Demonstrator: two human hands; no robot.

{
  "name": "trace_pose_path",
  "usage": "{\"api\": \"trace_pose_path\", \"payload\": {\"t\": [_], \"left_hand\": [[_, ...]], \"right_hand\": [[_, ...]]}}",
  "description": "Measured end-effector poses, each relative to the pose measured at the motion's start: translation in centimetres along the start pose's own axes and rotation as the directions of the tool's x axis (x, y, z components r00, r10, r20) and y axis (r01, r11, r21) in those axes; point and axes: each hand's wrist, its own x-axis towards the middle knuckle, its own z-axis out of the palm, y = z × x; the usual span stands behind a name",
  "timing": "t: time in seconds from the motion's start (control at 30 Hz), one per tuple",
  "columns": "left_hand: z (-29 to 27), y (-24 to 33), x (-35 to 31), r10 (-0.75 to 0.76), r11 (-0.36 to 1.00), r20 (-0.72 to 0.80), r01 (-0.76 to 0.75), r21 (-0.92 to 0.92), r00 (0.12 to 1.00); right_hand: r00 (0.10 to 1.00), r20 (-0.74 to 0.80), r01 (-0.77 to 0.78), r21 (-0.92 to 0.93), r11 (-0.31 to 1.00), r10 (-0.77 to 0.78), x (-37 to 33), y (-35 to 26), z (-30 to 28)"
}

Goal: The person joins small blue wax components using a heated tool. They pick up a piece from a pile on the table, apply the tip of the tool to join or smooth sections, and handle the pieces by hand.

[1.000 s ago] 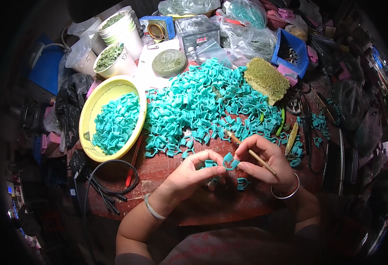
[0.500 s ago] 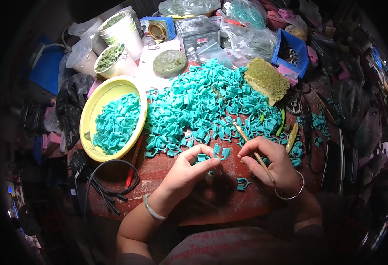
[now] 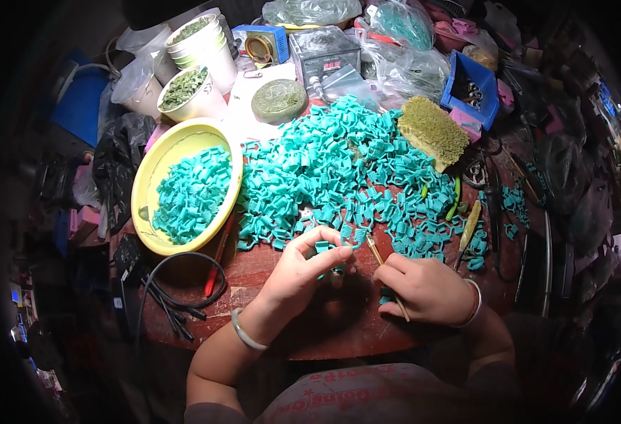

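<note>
A teal plastic piece (image 3: 322, 247) is pinched between the thumb and fingertips of the left hand (image 3: 298, 272), at the near edge of the big teal heap (image 3: 339, 177) on the tabletop (image 3: 282, 332). The fingers of the right hand (image 3: 427, 290) are curled shut around a thin wooden stick (image 3: 387, 277), just right of the left hand, its tip aimed back toward the heap. Between the two hands, close to the heap's near edge, a small object is worked on, but its shape cannot be made out.

The step appears to be best done with the piece held steady and square to the stick, the grip kept light so that the soft plastic is not bent, and the stick guided by small wrist motions rather than by force.

Left of the heap, a yellow bowl (image 3: 148, 184) is filled with more teal pieces. Behind the heap, a green round block (image 3: 279, 100) and white cups (image 3: 197, 63) are seen; to its right, a bristly green pad (image 3: 433, 132). A black cable (image 3: 169, 290) is coiled near the bowl.

The rim of the view is dark, and the clutter there is hard to read. The lower end of the stick is covered by the right hand.
</note>
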Motion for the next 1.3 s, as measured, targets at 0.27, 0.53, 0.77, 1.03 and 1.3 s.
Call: {"api": "trace_pose_path", "payload": {"t": [0.27, 0.53, 0.77, 1.03, 1.3], "left_hand": [[-0.11, -0.28, -0.07, 0.015, 1.000, -0.029, -0.015, -0.026, 0.999], [-0.09, -0.37, -0.15, 0.044, 0.999, -0.054, -0.043, 0.019, 0.998], [-0.23, -0.74, -0.15, 0.114, 0.991, -0.080, -0.108, 0.083, 0.990], [0.21, -0.49, -0.16, 0.207, 0.970, -0.083, -0.193, 0.148, 0.975], [0.06, -0.32, -0.42, 0.210, 0.972, -0.119, -0.193, 0.136, 0.970]], "right_hand": [[0.998, -0.019, 0.062, 0.017, 0.998, -0.062, 0.24, 0.12, 0.29], [0.995, -0.070, 0.072, 0.029, 0.997, -0.070, 0.23, -0.03, 0.61], [0.993, -0.058, 0.109, 0.079, 0.991, -0.104, 0.33, 0.03, 0.32], [0.992, -0.045, 0.122, 0.102, 0.987, -0.118, 0.16, 0.20, 0.15], [0.986, -0.063, 0.157, 0.067, 0.985, -0.153, 0.36, 0.18, 0.50]]}}
